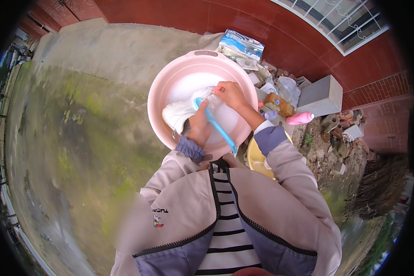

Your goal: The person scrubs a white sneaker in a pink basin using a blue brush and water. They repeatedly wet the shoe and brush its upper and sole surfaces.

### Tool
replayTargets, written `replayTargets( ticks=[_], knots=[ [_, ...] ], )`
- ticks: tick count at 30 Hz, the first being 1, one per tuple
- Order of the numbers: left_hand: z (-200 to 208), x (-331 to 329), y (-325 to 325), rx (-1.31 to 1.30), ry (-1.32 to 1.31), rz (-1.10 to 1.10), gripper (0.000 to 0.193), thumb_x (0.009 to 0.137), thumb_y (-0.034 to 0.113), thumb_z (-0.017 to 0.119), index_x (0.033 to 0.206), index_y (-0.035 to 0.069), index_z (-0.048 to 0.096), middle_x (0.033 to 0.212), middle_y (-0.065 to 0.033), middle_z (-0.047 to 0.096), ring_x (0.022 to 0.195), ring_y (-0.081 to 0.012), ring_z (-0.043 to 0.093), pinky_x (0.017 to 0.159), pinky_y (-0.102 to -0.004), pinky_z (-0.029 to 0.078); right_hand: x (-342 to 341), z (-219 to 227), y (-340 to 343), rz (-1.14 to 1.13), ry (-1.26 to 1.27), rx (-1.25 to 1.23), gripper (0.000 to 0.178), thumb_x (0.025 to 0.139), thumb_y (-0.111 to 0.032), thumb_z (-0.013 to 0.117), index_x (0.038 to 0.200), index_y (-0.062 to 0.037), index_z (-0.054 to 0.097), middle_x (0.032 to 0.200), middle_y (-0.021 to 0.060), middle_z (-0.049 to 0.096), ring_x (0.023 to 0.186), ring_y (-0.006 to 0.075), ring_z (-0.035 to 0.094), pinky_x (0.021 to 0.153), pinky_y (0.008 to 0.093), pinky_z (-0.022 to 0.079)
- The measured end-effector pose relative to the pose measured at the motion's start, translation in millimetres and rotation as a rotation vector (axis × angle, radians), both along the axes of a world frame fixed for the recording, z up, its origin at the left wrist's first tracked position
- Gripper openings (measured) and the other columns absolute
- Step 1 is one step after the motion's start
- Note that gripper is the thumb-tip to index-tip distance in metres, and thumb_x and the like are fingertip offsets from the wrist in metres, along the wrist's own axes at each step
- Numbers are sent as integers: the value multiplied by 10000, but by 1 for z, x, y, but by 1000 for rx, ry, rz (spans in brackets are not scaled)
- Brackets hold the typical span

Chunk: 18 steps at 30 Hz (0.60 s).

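Observation:
A pink basin of white suds stands in front of me. In it lies a white shoe, its heel end toward the left and its far part covered with foam. My left hand is at the shoe's near side, closed on a light blue brush whose handle slants down to the basin's near rim. My right hand reaches over the shoe's far end. Its fingers are pinched at the white, foamy material there; whether that is a lace or the shoe's tongue, I cannot tell.
A yellow basin stands by my right forearm. To the right are a pink bottle, an orange-brown container and a grey block. A blue and white package lies beyond the basin against a red wall. Rubble lies farther right.

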State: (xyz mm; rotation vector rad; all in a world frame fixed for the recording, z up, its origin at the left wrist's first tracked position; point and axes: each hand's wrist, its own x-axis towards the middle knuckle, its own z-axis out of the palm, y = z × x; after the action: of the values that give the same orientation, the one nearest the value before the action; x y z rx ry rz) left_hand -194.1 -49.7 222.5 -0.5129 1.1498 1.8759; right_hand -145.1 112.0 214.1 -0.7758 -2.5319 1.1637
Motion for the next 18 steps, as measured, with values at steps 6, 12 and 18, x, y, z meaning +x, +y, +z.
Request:
replayTargets(
  ticks=[6,12,18],
  knots=[
    [-4,-2,0,-11,14,-33,397,869,225,785,1141,5,596,984,-41,621,847,-160,597,730,-333,491,4,-7,11,-115,-67,-54,219,807,-254,751,802,-36,723,811,163,710,770,319,693,720,403,540],
    [-1,-3,-1,-55,22,-50,413,870,249,781,1139,-5,599,984,-41,614,832,-155,583,720,-337,480,0,-7,5,-77,-14,-23,239,811,-279,738,805,-41,731,780,157,707,754,321,691,717,407,539],
    [-7,-3,0,-11,56,-36,414,869,268,781,1128,-7,609,956,-31,610,793,-147,570,690,-333,467,-7,6,-4,-59,-47,-133,249,805,-287,746,814,-37,739,803,155,715,788,307,700,741,400,540]
  ],
)
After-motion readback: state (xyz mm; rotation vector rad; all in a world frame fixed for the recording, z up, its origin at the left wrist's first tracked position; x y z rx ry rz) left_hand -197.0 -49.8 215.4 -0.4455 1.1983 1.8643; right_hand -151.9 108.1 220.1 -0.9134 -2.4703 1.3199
